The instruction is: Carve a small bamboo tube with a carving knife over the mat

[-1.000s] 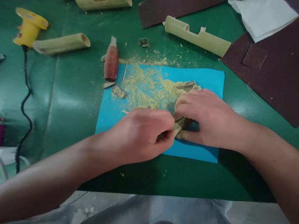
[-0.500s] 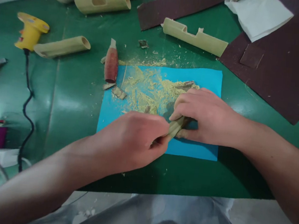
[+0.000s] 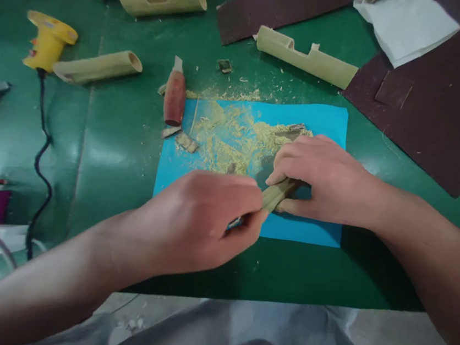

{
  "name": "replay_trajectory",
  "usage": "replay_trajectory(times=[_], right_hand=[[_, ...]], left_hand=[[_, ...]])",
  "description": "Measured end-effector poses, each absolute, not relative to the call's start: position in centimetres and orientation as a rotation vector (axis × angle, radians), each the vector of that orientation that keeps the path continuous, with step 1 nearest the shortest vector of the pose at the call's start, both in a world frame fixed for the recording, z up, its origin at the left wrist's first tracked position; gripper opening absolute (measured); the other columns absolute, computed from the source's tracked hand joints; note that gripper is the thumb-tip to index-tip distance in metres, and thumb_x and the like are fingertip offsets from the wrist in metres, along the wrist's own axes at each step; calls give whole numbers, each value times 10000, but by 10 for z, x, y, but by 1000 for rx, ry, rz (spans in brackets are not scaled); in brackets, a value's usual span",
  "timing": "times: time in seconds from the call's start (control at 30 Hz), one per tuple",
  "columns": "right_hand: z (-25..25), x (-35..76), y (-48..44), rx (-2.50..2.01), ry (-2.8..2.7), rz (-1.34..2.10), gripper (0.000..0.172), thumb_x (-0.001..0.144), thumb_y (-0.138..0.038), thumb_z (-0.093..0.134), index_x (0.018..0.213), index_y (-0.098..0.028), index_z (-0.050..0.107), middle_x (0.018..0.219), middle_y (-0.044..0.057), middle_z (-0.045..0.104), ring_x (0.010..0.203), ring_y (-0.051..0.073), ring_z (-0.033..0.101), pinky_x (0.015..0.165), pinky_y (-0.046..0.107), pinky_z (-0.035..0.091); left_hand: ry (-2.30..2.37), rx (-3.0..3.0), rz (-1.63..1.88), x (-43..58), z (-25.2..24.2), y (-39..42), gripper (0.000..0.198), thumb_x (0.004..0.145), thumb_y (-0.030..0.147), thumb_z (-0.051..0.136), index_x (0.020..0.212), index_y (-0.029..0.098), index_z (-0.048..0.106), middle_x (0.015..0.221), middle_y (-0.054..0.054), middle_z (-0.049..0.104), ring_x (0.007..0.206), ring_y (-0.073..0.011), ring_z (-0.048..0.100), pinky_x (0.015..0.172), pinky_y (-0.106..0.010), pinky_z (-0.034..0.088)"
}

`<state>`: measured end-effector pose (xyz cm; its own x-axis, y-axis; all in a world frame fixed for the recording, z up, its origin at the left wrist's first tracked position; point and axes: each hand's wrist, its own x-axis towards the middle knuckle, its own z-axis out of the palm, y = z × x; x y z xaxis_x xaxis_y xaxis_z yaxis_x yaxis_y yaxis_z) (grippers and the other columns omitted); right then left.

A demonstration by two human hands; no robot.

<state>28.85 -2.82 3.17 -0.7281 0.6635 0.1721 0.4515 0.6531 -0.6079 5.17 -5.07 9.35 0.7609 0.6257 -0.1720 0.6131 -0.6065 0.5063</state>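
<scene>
My right hand [image 3: 321,174] is closed round one end of a short bamboo piece [image 3: 276,193] over the blue sheet [image 3: 323,119]. My left hand [image 3: 203,219] is closed just left of it, fingers pinched at the piece's near end; a small bluish object shows under the fingers, too hidden to name. Pale bamboo shavings [image 3: 229,136] lie heaped on the blue sheet behind both hands.
On the green table [image 3: 112,142] lie a red-handled knife [image 3: 174,95], a yellow glue gun [image 3: 48,41] with a black cord, several cut bamboo tubes [image 3: 98,66], a notched bamboo length [image 3: 305,58], dark sandpaper sheets [image 3: 440,113] and white paper [image 3: 408,24].
My left hand has drawn back toward me along the bamboo piece, exposing more of it between the hands. My right hand has stayed in place.
</scene>
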Motion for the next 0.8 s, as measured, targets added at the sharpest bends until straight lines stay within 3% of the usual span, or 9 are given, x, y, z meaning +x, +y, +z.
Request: replay_trajectory(times=[0.27, 0.53, 0.8], right_hand=[[33, 287, -29, -878, -2485, 772, 157, 907, -359, 691, 958, -214, 720, 919, 28, 673, 914, 220, 542, 813, 367, 297], [31, 288, -28, -860, -2481, 759, 165, 908, -380, 689, 954, -223, 715, 908, 29, 668, 917, 227, 535, 810, 368, 287], [34, 285, -29, -900, -2507, 730, 183, 916, -399, 685, 938, -220, 715, 871, 26, 647, 884, 220, 516, 793, 369, 277]], left_hand=[[1053, 2139, 280, 55, 76, -37, 349, 934, 261, 584, 645, 217, 393, 667, -6, 564, 626, -141, 497, 603, -289, 407], [1025, 2113, 277, 53, 75, -35, 299, 892, 232, 627, 652, 220, 449, 665, 0, 581, 613, -142, 513, 596, -300, 398], [1098, 2020, 415, 46, 65, -39, 79, 890, 182, 668, 947, 236, 662, 725, 28, 677, 601, -120, 615, 578, -239, 467]])
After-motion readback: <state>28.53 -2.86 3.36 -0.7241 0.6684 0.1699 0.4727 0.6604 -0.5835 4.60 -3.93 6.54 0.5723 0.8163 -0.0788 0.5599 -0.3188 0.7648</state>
